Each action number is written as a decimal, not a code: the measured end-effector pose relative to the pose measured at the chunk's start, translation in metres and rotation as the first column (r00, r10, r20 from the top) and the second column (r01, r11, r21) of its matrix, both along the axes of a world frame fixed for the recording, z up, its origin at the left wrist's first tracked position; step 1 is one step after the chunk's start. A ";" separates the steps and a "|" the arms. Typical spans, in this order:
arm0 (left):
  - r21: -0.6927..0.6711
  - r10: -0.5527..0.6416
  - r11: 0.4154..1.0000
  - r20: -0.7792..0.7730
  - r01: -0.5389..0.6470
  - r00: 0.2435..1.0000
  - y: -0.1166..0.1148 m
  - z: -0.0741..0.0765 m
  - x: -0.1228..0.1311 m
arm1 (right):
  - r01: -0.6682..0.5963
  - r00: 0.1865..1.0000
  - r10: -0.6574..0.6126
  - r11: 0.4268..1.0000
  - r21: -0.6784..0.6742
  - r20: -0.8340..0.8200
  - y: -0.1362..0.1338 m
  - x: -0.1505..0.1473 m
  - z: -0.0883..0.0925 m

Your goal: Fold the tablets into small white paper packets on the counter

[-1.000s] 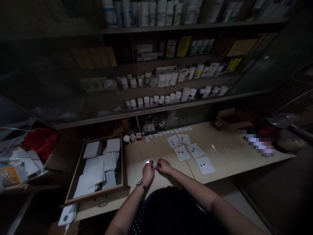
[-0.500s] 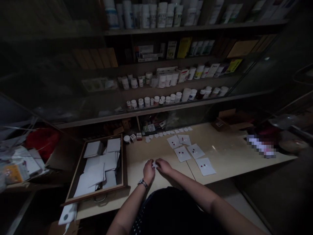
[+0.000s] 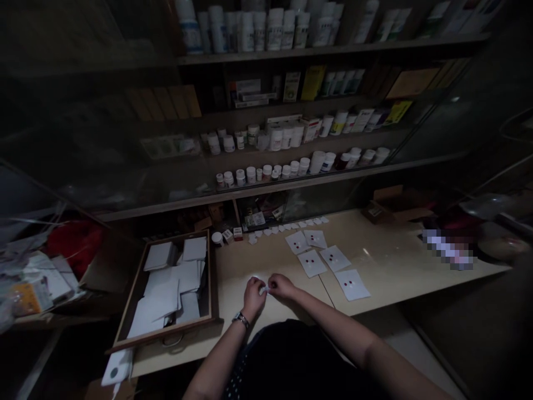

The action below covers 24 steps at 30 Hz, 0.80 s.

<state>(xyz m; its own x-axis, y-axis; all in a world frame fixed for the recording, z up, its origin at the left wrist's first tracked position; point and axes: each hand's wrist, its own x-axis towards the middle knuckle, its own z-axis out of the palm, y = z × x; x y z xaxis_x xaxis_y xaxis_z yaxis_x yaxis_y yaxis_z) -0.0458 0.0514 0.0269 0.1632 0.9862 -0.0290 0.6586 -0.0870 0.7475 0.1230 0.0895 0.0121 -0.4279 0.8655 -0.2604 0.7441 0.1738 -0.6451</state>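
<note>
Close together over the counter, my two hands pinch a small folded white paper (image 3: 263, 290). My left hand (image 3: 253, 295) has its fingers closed on the paper's left side, with a watch or bracelet at the wrist. On the right side, the fingertips of my right hand (image 3: 282, 285) press the paper; any contents are hidden. To the right lie several square white paper sheets (image 3: 358, 290), each bearing red pills (image 3: 350, 283) and what look like paler ones. Behind them runs a row of small folded paper packets (image 3: 281, 228).
Left of my hands sits a wooden drawer (image 3: 214, 278) holding stacks of white paper (image 3: 160, 300). A small white jar (image 3: 217, 239) and little boxes (image 3: 237, 233) stand behind it. Shelves (image 3: 266, 191) of medicine bottles rise at the back. An open cardboard box (image 3: 402, 214) is at the right.
My fingers have shifted slightly around the small paper, and my hands sit a little further apart. The sheets with pills have not moved on the counter.
</note>
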 end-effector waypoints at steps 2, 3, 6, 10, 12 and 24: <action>-0.007 -0.023 1.000 0.039 0.023 0.999 0.001 0.001 -0.002 | 0.012 0.999 -0.012 1.000 0.004 -0.049 -0.003 0.003 -0.003; -0.004 -0.033 0.999 0.058 0.033 0.998 0.001 0.002 -0.003 | 0.020 0.997 -0.019 1.000 0.004 -0.072 -0.004 0.004 -0.003; 0.013 -0.066 0.998 0.079 0.065 0.995 0.001 0.004 -0.002 | 0.040 0.990 -0.038 0.999 0.011 -0.133 -0.005 0.006 -0.003; -0.032 -0.081 0.996 0.054 0.083 0.995 0.000 0.002 0.000 | 0.058 0.982 -0.050 0.998 0.037 -0.184 -0.005 0.008 -0.001; -0.067 -0.072 0.995 0.037 0.074 0.997 0.002 -0.002 0.001 | 0.058 0.981 -0.049 0.997 0.043 -0.186 -0.006 0.008 0.000; -0.237 0.005 0.971 0.057 0.009 0.998 0.021 -0.012 0.002 | -0.097 0.994 0.107 0.946 0.309 -0.018 -0.024 0.004 0.020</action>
<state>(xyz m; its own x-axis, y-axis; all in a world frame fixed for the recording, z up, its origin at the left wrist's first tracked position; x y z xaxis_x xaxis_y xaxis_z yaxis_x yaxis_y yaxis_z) -0.0441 0.0724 0.0150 0.1732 0.9520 -0.2524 0.6141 0.0960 0.7834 0.1271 0.0652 0.0321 -0.5220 0.8525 0.0276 0.6905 0.4413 -0.5731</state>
